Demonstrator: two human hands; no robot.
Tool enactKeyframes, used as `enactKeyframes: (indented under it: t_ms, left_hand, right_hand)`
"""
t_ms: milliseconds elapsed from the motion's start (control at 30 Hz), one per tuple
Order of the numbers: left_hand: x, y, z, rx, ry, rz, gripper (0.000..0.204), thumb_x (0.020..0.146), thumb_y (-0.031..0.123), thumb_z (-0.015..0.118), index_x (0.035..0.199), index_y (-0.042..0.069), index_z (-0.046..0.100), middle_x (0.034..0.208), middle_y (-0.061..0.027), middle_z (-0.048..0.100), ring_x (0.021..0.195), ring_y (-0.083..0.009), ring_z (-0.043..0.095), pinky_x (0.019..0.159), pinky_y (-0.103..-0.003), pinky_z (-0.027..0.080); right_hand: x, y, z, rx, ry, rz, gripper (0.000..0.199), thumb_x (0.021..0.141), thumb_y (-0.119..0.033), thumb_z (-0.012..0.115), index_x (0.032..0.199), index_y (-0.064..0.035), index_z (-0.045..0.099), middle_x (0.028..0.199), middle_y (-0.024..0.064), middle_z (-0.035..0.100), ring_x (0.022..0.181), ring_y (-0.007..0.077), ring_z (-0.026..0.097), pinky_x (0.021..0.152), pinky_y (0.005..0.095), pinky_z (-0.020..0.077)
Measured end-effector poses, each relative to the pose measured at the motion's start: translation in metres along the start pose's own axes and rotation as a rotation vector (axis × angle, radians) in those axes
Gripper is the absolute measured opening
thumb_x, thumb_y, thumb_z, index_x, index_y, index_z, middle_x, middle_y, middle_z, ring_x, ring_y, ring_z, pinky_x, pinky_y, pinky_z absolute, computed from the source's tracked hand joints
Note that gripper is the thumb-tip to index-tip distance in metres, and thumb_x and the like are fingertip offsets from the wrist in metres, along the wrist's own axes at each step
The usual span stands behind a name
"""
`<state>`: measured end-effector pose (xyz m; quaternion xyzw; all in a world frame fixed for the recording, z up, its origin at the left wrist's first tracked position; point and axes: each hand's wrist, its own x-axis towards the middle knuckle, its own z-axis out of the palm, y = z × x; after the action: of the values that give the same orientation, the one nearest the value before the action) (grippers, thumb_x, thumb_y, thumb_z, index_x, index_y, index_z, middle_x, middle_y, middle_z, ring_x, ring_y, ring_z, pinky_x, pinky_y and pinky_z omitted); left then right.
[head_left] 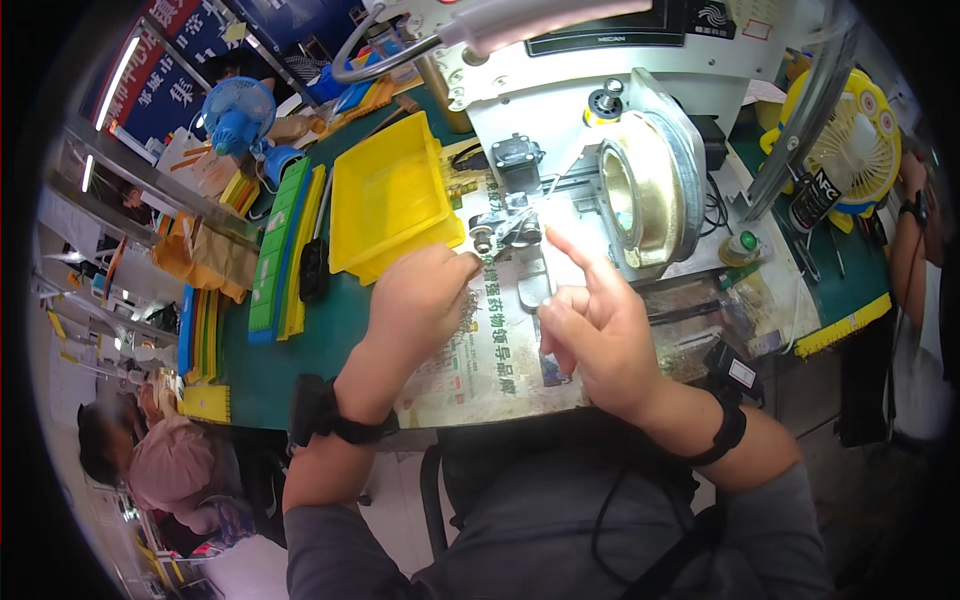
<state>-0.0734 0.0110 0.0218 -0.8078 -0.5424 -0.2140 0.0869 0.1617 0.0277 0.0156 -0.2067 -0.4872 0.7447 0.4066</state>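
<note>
At the bench machine [540, 110], both my hands reach toward a small, brightly lit metal fixture [510, 232]. My left hand [422, 300] is closed, its fingertips beside a short round metal part [482, 240] at the fixture's left end; whatever it grips is hidden by the fingers. My right hand [605, 335] holds its index finger straight out, the tip close to the fixture's right side. Its other fingers are bent, and nothing shows in them. Glare hides whether that fingertip touches. Just under the fixture lies a flat grey metal plate [534, 290].
A yellow bin [388, 190] stands left of the machine, beside green, blue and yellow strips [280, 255]. Right of the fixture is a large ring-shaped wheel [650, 190]. A lamp arm [540, 25] hangs overhead. Fans [845, 140] and a can [815, 200] stand rightward and behind.
</note>
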Motion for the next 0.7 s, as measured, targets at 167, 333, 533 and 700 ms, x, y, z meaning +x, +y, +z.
enactKeyframes:
  t_ms: [167, 333, 533, 700]
  left_hand:
    - [0.005, 0.01, -0.002, -0.056, 0.143, -0.159, 0.019, 0.09, 0.013, 0.07, 0.107, 0.005, 0.073, 0.116, -0.0159, 0.069, 0.099, -0.0338, 0.068, 0.085, -0.04, 0.054]
    - [0.008, 0.012, -0.016, -0.092, 0.275, -0.25, 0.018, 0.09, 0.011, 0.07, 0.106, 0.003, 0.074, 0.121, -0.0184, 0.069, 0.105, -0.0337, 0.069, 0.09, -0.037, 0.054]
    - [0.011, 0.015, -0.028, -0.168, 0.398, -0.156, 0.014, 0.088, 0.004, 0.071, 0.102, 0.0, 0.073, 0.11, -0.0175, 0.071, 0.1, -0.0323, 0.07, 0.09, -0.037, 0.053]
    - [0.027, 0.036, -0.024, -0.248, 0.392, -0.023, 0.012, 0.088, 0.003, 0.071, 0.099, 0.0, 0.073, 0.106, -0.016, 0.072, 0.096, -0.0305, 0.069, 0.086, -0.036, 0.053]
  right_hand:
    - [0.034, 0.0, 0.009, 0.127, 0.141, -0.094, 0.073, 0.098, -0.011, 0.062, 0.156, 0.0083, 0.022, 0.073, 0.0002, 0.055, 0.06, 0.0047, 0.049, 0.053, 0.0202, 0.0386]
    - [0.063, 0.019, 0.012, 0.361, 0.311, -0.129, 0.023, 0.103, -0.016, 0.059, 0.121, -0.0023, 0.056, 0.066, -0.0019, 0.049, 0.049, 0.007, 0.041, 0.045, 0.0221, 0.0317]
    - [0.039, 0.03, 0.008, 0.442, 0.416, -0.092, 0.012, 0.107, -0.017, 0.05, 0.104, -0.0056, 0.053, 0.069, -0.0003, 0.049, 0.053, 0.0086, 0.042, 0.051, 0.0225, 0.0356]
    - [0.03, 0.026, 0.007, 0.463, 0.35, -0.109, 0.014, 0.109, -0.018, 0.046, 0.105, -0.0058, 0.051, 0.074, 0.0014, 0.052, 0.056, 0.009, 0.043, 0.054, 0.0222, 0.0371]
